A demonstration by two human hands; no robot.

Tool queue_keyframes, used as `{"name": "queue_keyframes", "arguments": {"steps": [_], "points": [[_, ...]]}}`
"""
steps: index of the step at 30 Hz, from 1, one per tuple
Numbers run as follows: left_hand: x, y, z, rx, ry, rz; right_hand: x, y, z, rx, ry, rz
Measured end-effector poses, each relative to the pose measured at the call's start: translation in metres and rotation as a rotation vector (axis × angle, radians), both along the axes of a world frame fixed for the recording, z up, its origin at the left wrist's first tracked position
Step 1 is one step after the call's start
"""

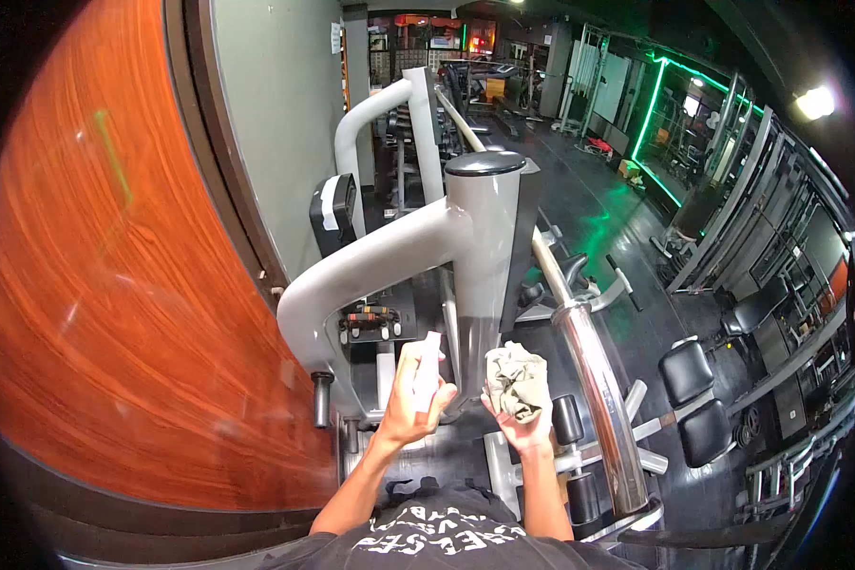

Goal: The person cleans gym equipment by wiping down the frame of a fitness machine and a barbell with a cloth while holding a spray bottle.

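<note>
L hand is gripping a pale item at approx. 7 o'clock from the post; R hand is cupping bunched cloth, approx. 5 o'clock. Supporting its loose folds from below is prob. best.

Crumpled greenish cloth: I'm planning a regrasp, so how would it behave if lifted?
The crumpled greenish cloth looks floppy, given its soft folds. Bunched in the right hand, it would probably unfold if pinched by one edge.

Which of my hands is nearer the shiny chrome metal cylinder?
Right. Your right hand, holding crumpled grey-green cloth, is left of the chrome cylinder; your left hand is farther left, past the cloth.
</note>
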State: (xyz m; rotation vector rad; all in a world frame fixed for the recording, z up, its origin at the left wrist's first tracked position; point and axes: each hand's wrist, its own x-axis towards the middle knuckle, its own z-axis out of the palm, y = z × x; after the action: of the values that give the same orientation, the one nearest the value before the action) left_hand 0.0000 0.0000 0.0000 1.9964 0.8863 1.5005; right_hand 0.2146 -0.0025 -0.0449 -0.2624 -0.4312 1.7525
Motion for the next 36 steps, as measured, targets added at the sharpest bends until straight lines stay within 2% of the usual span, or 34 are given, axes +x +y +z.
{"name": "queue_keyframes", "arguments": {"steps": [2, 5, 8, 12, 17, 19, 25, 27, 29, 31, 32, 36], "points": [[0.001, -0.001, -0.002, -0.059, -0.200, -0.040, 0.002, -0.001, 0.000, 0.032, -0.045, -0.033], [0.002, 0.007, -0.006, -0.062, -0.245, -0.030, 0.005, 0.007, -0.009, -0.014, -0.001, -0.043], [0.001, -0.010, -0.001, -0.092, -0.228, 0.047, -0.003, -0.017, -0.019, -0.103, 0.037, -0.068], [0.010, 0.004, -0.004, -0.094, -0.197, 0.141, -0.004, -0.011, -0.015, -0.055, -0.008, -0.101], [0.020, 0.014, 0.010, -0.211, -0.252, 0.034, -0.007, -0.010, -0.008, -0.101, -0.040, -0.166], [0.023, 0.020, 0.018, -0.068, -0.195, 0.101, -0.010, -0.010, -0.006, -0.118, -0.035, -0.165], [0.022, 0.033, 0.037, -0.092, -0.197, 0.073, -0.015, -0.005, -0.008, -0.121, -0.046, -0.141], [0.022, 0.036, 0.038, -0.006, -0.195, 0.099, -0.021, -0.004, -0.007, -0.133, -0.042, -0.154], [0.019, 0.037, 0.031, 0.020, -0.192, 0.083, -0.026, -0.005, -0.007, -0.156, -0.034, -0.180], [0.020, 0.033, 0.022, -0.148, -0.254, 0.063, -0.032, -0.008, -0.007, -0.170, -0.022, -0.215], [0.018, 0.038, 0.011, -0.027, -0.198, 0.019, -0.033, -0.009, -0.009, -0.153, -0.032, -0.213], [0.021, 0.032, 0.009, -0.016, -0.188, 0.044, -0.033, -0.016, -0.023, -0.175, -0.025, -0.214]]}}
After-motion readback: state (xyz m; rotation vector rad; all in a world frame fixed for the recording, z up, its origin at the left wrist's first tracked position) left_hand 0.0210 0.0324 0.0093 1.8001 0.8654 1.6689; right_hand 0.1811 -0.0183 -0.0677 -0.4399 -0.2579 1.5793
